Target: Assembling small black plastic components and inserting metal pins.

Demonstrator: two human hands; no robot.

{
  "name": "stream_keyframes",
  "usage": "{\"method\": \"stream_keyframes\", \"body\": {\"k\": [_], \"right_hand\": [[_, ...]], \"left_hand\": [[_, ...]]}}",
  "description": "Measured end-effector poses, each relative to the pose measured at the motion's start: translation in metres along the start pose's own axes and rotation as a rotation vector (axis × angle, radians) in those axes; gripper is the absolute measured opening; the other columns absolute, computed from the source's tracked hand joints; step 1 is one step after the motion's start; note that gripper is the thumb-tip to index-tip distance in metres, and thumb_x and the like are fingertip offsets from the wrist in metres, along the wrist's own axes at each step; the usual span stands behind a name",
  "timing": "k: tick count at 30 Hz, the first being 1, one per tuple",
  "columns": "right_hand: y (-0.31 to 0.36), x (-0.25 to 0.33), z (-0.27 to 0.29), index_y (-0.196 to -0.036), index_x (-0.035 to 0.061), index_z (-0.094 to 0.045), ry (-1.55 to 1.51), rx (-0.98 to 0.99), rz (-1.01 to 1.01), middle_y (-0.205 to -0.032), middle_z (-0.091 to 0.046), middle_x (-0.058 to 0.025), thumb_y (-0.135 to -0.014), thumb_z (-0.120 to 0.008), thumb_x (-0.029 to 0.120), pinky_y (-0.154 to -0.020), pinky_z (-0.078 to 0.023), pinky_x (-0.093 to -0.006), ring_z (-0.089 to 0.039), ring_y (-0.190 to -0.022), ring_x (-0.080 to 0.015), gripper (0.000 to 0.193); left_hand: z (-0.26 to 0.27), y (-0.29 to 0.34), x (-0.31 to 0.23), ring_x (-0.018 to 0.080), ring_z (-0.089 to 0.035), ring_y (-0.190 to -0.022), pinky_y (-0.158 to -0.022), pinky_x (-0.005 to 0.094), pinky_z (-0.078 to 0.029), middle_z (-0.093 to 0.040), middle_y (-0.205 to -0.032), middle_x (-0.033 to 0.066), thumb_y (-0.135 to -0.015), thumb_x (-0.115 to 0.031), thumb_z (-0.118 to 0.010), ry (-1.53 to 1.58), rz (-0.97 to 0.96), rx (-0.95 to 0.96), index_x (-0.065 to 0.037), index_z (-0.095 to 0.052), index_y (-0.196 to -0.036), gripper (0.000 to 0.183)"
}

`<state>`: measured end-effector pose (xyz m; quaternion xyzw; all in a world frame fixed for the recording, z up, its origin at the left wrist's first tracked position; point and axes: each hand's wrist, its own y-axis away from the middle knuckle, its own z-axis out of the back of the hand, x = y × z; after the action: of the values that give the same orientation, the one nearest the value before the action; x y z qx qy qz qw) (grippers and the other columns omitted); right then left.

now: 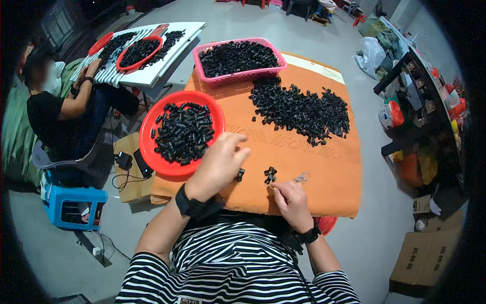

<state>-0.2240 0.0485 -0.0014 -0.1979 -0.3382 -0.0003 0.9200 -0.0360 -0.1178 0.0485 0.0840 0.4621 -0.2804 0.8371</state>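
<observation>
basket (238, 76) beyond tray (146, 134); left hand (221, 158), fingers parted, partly hides rim; right hand (292, 198) by black parts (270, 175), grip unclear.

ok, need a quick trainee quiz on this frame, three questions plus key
1. Pick one: what colour is the round tray beside the left hand? A blue, B red, C white.
2. True or false: the pink basket sits farther back than the round tray.
3. Fill in: the right hand is by a small cluster of black parts on the ____ cloth.

Key: 1 B; 2 true; 3 orange.
</observation>
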Motion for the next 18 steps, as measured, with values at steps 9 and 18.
{"method": "stream_keyframes", "body": {"k": [9,18], "right_hand": [[-0.049,-0.019,0.073,-0.123,0.0009,-0.066,-0.117,0.009,-0.132,-0.103,-0.066,-0.0164,-0.091,-0.065,-0.001,-0.079,-0.053,-0.0343,-0.065,-0.09,-0.0305,0.032],[-0.149,-0.06,0.058,-0.138,-0.0007,-0.053,0.096,0.024,-0.03,-0.117,-0.057,-0.0225,-0.093,-0.065,0.005,-0.097,-0.048,-0.0438,-0.058,-0.112,-0.038,0.047]], "left_hand": [[-0.034,-0.075,-0.027,0.0361,-0.065,-0.109,-0.096,0.042,-0.051,-0.064,-0.118,0.0255,-0.095,-0.027,-0.065,-0.04,-0.047,0.166,0.006,-0.062,-0.125,0.045],[-0.055,-0.152,0.041,0.0389,-0.064,-0.115,-0.098,0.0437,-0.051,-0.063,-0.123,0.0313,-0.088,-0.024,-0.07,-0.073,0.251,0.021,0.009,-0.058,-0.128,0.054]]}}
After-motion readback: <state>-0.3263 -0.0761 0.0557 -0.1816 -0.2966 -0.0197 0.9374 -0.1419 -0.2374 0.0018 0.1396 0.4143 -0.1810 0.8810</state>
